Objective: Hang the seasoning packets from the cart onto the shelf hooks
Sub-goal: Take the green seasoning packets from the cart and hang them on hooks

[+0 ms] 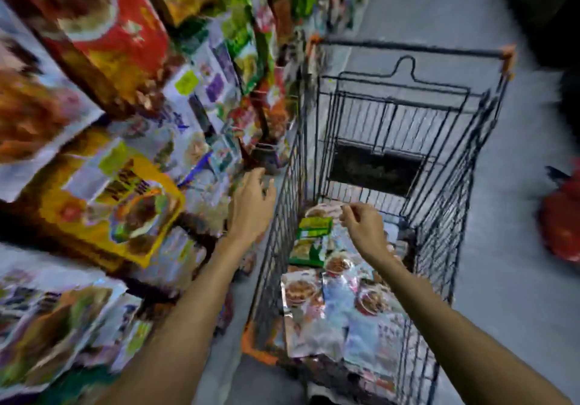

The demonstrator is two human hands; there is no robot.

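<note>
Seasoning packets [317, 307], head view: heaped in the near end of the cart [408, 50], silver and glossy with pictures of dishes, overlapping one another against its left wall and across its floor. Among them, toward the middle of the basket, a green packet [310, 241] lying on the pile, with one more pale packet just beyond it. Far end of the cart bare wire, with a dark opening low in the end wall. Left hand [251, 207]: outside the cart, just beside its left wall, fingers straight and spread a little, holding nothing, stretched toward the shelf packets [110, 200]. Right hand [364, 225]: above the pile inside the cart, near the right wall, fingers curled with thumb and forefinger drawn close; too blurred to tell whether anything is pinched between them. Shelf packets filling the whole left side, hanging in crowded rows, yellow, white and purple ones near the hand, a large red packet [110, 28] at the upper left corner, all smeared by blur. Grey floor [502, 247] to the right of the cart, with a red object [561, 222] at the right edge, too blurred to name.
</note>
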